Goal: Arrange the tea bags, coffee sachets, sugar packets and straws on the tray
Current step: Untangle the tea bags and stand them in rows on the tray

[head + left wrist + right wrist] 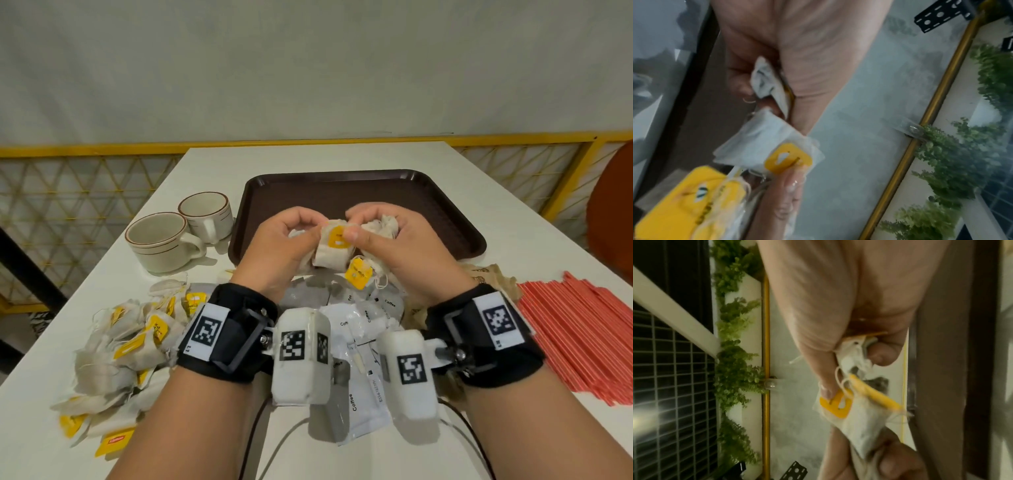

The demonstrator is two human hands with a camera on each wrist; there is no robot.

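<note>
Left hand point(274, 240): fingers curled round a bunch of tea bags point(334, 248), thumb and fingertips pinching the front bag; held above the near edge of the tray point(455, 236).
Right hand point(394, 240): fingers curled round more bags of the same bunch, thumb pressing the yellow tag point(337, 236) on the front bag; held beside the left hand, thumbs almost meeting, above the near edge of the tray.
Held bunch: several white bags with strings; one yellow tag point(358, 273) hangs below the hands, just past the near rim of the tray. The left wrist view shows a tag point(788, 160) lying flat on a bag under the right thumb tip.
Tray: dark brown, rectangular, on the white table point(513, 219); the visible surface holds nothing apart from the hands over it.
Loose tea bags point(120, 349): heap on the table, near-left of the tray.
Coffee sachets point(356, 342): white and grey packets, directly in front of the tray, under the wrists.
Brown paper packets point(493, 277): by the near-right corner of the tray; contents cannot be read.
Straws point(579, 335): red bundle lying flat, near-right of the tray.
Cups point(185, 229): two cream cups, touching, just left of the tray.
</note>
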